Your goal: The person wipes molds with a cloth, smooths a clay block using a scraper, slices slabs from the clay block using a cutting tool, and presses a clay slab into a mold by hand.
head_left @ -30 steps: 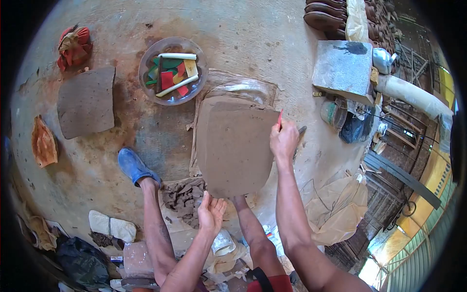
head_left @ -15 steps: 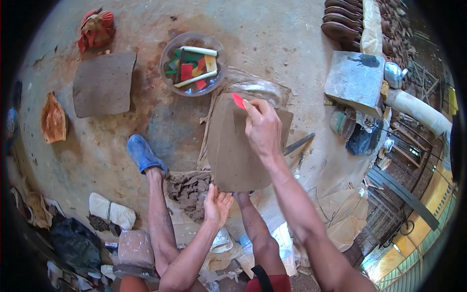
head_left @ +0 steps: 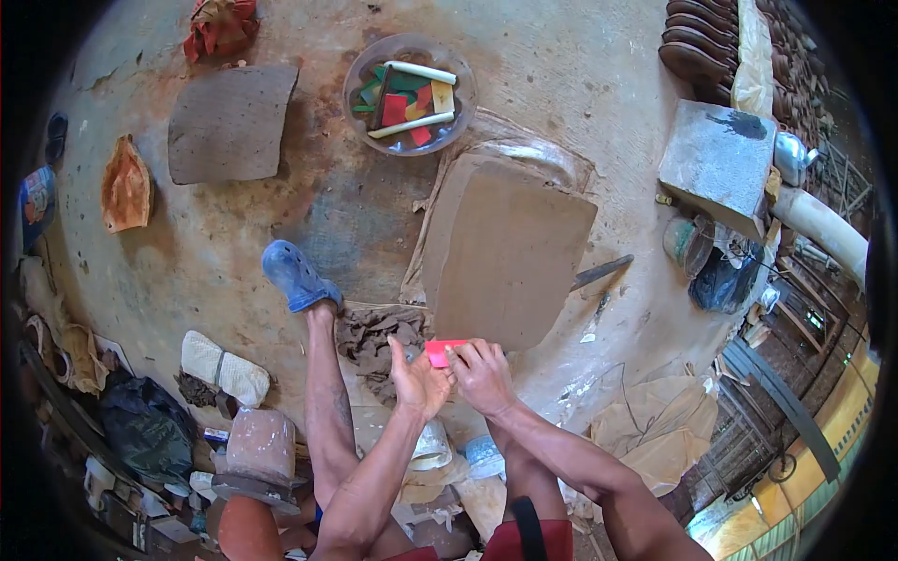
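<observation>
My right hand (head_left: pixel 483 378) is closed on a small flat red scraper (head_left: pixel 438 352), pinched by its right side. Its left end reaches over the fingers of my left hand (head_left: pixel 420 381), which is open with the palm up and the thumb apart. Both hands are at the near edge of a smooth brown clay slab (head_left: pixel 514 248), which lies on a cloth-covered board (head_left: pixel 533 159). Just left of the slab, beyond my left hand, is a heap of torn clay scraps (head_left: pixel 374 341).
A clear bowl (head_left: pixel 463 70) holds white rods and coloured pieces. Another clay slab (head_left: pixel 234 122) and an orange-brown mould (head_left: pixel 125 185) lie to the left. A dark stick (head_left: pixel 603 271) juts out right of the slab. A grey block (head_left: pixel 716 159) stands at the right.
My right hand has come down from the slab's far end with the red scraper, to beside my left hand. The whole view has shifted slightly.
</observation>
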`<state>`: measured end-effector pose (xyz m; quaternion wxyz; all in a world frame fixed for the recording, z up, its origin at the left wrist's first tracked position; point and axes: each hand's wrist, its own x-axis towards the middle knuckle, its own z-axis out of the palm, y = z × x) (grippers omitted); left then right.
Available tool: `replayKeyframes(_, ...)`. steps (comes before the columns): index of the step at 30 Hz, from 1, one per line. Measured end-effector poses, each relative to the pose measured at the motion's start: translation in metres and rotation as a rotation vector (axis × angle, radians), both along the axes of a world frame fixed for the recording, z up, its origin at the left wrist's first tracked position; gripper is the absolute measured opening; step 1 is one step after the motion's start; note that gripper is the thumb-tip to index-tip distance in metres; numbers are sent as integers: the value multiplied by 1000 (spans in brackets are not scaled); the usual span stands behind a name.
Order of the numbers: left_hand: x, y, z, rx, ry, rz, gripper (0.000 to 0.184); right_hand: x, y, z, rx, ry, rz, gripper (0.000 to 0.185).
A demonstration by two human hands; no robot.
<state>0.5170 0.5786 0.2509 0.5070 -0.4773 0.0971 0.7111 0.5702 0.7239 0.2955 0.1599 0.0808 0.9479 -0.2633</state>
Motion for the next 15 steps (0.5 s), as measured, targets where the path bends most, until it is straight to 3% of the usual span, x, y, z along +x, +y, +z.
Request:
replayKeyframes(4, 2, 20, 8, -139, 41, -86, 117, -67, 68, 11, 159, 218, -149, 30)
replayKeyframes(8, 16, 32, 9, -144, 11, -130, 119, -146, 163, -28, 307, 423, -219, 28)
replayKeyframes(11, 21, 39, 9, -157, -20, -123, 122, -111, 143, -37, 271, 304, -148, 31)
replayKeyframes(15, 19, 42, 8, -109, -7, -69, 123, 12, 40, -17, 130, 205, -67, 31)
